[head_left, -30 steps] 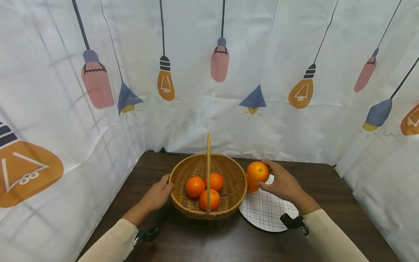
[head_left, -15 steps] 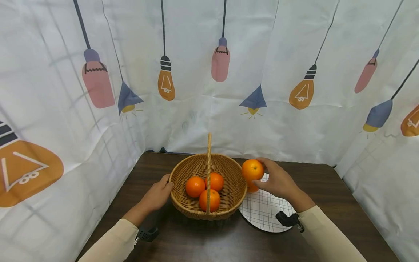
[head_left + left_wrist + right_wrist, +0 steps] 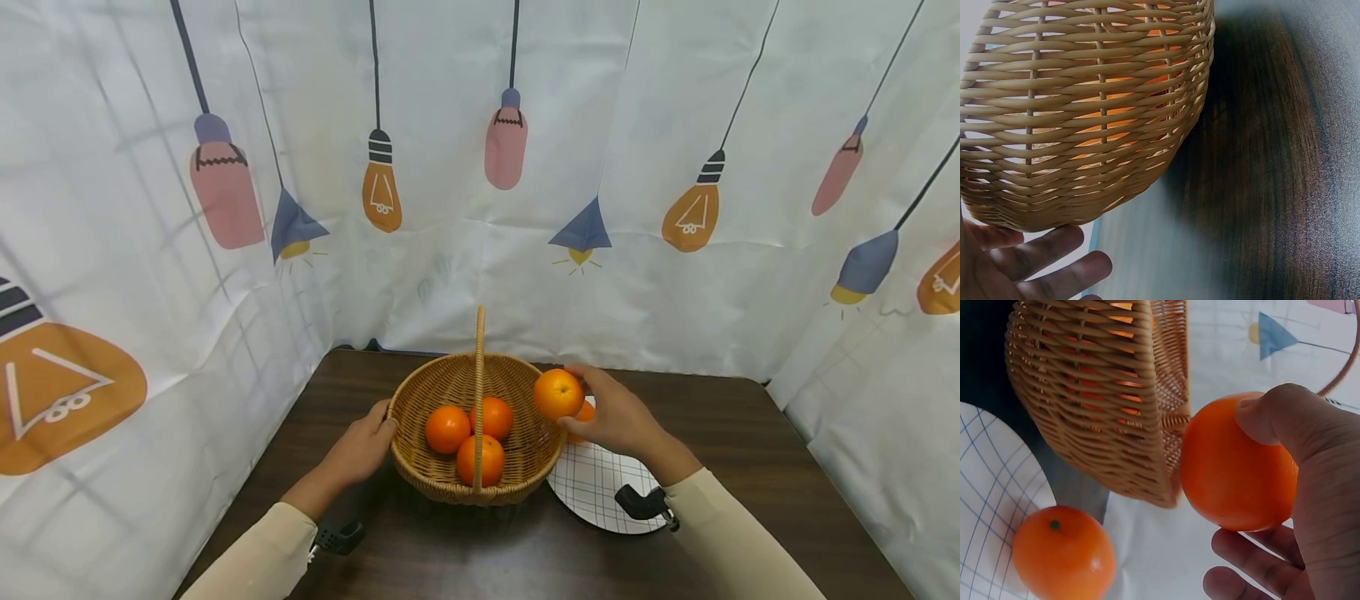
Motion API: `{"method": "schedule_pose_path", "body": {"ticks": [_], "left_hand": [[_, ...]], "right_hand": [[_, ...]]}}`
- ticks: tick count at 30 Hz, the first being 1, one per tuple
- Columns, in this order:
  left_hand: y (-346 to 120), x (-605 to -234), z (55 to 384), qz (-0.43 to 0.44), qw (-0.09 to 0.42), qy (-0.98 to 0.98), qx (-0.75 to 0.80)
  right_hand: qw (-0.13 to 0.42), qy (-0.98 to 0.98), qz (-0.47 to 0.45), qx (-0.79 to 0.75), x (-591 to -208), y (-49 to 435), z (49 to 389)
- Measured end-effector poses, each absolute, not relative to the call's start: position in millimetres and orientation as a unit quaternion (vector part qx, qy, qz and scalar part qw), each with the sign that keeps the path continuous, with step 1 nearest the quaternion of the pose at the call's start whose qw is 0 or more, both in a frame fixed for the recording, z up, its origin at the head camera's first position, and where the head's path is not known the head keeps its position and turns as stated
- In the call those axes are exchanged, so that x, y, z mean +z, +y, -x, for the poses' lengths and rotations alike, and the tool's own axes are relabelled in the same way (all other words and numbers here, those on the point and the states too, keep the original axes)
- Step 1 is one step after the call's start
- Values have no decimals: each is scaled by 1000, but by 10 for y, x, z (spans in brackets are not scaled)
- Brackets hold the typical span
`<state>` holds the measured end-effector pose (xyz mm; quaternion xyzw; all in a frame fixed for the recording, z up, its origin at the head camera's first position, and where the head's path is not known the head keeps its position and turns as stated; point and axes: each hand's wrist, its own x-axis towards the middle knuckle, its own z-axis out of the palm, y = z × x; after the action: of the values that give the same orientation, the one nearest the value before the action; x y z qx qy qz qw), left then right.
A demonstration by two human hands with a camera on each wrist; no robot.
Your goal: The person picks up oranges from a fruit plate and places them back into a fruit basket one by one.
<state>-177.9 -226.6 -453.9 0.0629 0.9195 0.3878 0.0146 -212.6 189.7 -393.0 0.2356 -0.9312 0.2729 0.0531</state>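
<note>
A wicker basket (image 3: 431,479) with a tall handle stands mid-table, holding three oranges, one of them a front orange (image 3: 487,461). My left hand (image 3: 365,443) grips its left rim, thumb over the edge; in the left wrist view, fingers (image 3: 1063,244) lie along the outside of the weave. My right hand (image 3: 621,421) holds another orange (image 3: 558,394) over the basket's right rim. In the right wrist view the thumb presses on this orange's top and the fingers support it from beneath. Partly hidden behind the right hand, one more orange (image 3: 1063,553) sits on the white checked plate (image 3: 600,492).
The dark wooden table (image 3: 465,558) carries everything. A white curtain (image 3: 450,275) printed with lamps and bulbs hangs behind it and along both sides. The basket handle (image 3: 480,375) arches up over the middle of the basket.
My right hand has carried its orange leftward, from above the plate to over the basket's right rim. The orange on the plate shows more now. My left hand has stayed on the rim.
</note>
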Motion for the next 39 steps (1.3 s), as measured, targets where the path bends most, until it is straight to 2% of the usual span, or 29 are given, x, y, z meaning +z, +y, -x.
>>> {"method": "schedule_pose_path", "body": {"ticks": [16, 39], "left_hand": [[-2256, -4546, 1773, -60, 12, 919, 390], [-2259, -4547, 1785, -59, 11, 919, 389]], "right_hand": [[31, -922, -254, 289, -3981, 1805, 2161], [29, -939, -211, 271, -4196, 2106, 2259]]}}
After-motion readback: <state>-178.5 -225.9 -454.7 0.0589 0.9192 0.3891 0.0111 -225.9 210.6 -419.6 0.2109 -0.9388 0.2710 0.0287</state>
